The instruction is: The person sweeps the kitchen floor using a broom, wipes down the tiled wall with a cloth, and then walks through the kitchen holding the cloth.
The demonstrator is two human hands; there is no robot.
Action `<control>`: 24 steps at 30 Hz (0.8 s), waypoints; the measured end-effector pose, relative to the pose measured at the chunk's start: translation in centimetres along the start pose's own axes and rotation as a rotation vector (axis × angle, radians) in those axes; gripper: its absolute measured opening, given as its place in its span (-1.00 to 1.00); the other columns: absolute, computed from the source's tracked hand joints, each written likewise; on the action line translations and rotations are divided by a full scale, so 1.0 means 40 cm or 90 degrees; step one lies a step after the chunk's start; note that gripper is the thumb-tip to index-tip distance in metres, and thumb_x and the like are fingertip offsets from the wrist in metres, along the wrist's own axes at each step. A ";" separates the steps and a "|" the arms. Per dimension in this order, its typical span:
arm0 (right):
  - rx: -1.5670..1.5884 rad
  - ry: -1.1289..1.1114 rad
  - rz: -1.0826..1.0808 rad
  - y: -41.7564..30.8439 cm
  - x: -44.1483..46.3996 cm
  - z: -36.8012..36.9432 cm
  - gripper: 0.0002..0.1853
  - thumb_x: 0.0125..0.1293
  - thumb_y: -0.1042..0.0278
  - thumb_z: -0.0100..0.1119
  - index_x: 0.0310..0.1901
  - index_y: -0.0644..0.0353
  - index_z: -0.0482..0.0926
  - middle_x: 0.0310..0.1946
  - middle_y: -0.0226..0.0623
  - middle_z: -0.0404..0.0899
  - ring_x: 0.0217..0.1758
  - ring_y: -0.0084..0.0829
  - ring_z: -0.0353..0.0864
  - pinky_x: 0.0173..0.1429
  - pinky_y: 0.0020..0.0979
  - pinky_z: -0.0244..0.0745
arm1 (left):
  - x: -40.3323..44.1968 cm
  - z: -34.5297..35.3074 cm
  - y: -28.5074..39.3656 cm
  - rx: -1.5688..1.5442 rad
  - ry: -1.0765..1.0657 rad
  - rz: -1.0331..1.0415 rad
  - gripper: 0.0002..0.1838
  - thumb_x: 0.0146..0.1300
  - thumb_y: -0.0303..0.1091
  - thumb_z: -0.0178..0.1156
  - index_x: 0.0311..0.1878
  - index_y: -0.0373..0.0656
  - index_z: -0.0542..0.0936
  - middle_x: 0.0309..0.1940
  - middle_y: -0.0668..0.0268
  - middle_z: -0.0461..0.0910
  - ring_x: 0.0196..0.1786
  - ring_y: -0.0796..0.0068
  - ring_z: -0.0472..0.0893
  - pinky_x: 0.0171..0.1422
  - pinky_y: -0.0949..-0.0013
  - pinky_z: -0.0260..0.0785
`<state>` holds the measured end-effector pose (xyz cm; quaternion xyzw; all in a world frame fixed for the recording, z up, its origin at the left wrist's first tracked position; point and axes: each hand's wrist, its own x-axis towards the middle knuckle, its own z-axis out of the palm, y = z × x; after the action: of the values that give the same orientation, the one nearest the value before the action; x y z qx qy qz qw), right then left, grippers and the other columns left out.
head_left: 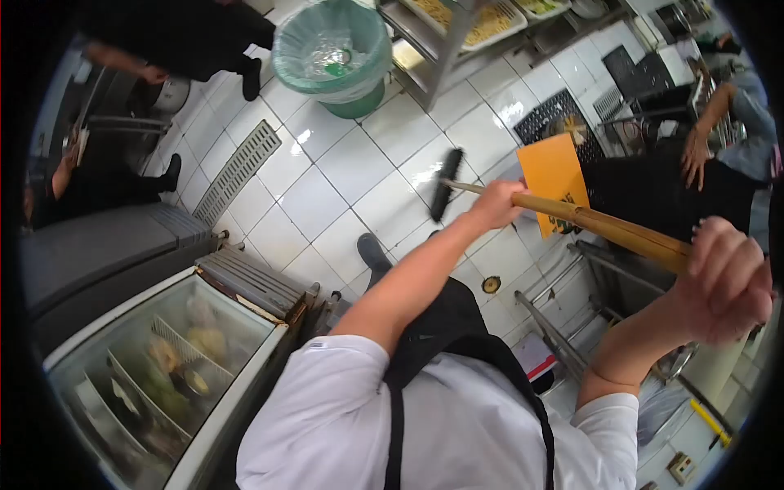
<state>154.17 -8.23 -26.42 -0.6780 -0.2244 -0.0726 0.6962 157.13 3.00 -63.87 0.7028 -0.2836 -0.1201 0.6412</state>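
A long bamboo pole (625, 229) runs across in front of me. At its far end a dark bar-shaped floor head (447, 184) rests on the white tiles; I cannot tell whether it is a squeegee or a brush. My left hand (496, 204) is closed around the thinner part of the pole. At the thick near end, my right hand (727, 282) curls its fingers over the pole, partly blurred. Just beyond the pole, near my left hand, is an orange panel (553, 175) with dark printing.
A green lined bin (359, 100) stands ahead, beside a metal shelf (441, 65) with food trays. Left are a glass-topped freezer (265, 322) and a floor grate (238, 170). Metal frames (563, 327) lie right. People stand at upper left and right. The tiles look wet.
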 end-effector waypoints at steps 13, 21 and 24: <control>0.193 0.350 -0.003 0.363 -0.286 0.054 -0.83 0.33 0.62 0.12 -0.39 0.24 0.36 -0.63 -0.35 0.42 -0.55 -0.45 0.49 -0.27 -0.25 0.54 | -0.209 -0.386 -0.177 0.462 0.049 -0.210 -0.59 0.30 -0.27 0.20 -0.61 -0.27 0.37 -0.61 -0.04 0.44 -0.46 -0.18 0.45 -0.36 -0.02 0.26; 0.109 0.284 -0.120 0.189 -0.265 0.025 -0.59 0.22 0.11 0.42 -0.37 0.19 0.38 -0.65 -0.32 0.52 -0.55 -0.24 0.62 -0.20 -0.11 0.59 | -0.135 -0.385 -0.015 0.388 -0.174 -0.147 -0.62 0.31 -0.27 0.22 -0.59 -0.27 0.47 -0.63 -0.06 0.45 -0.51 -0.16 0.46 -0.41 0.04 0.27; 0.036 0.172 -0.231 0.152 -0.253 0.018 -0.49 0.19 -0.10 0.40 -0.26 0.18 0.37 -0.50 -0.24 0.58 -0.41 -0.22 0.64 -0.09 -0.10 0.58 | -0.096 -0.363 0.025 0.322 -0.239 -0.095 -0.64 0.30 -0.28 0.20 -0.57 -0.29 0.48 -0.63 -0.05 0.46 -0.49 -0.19 0.46 -0.38 0.04 0.29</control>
<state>147.47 -9.16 -36.12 -0.5907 -0.2494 -0.2805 0.7142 161.49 17.20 -61.49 0.8245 -0.3653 -0.2202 0.3718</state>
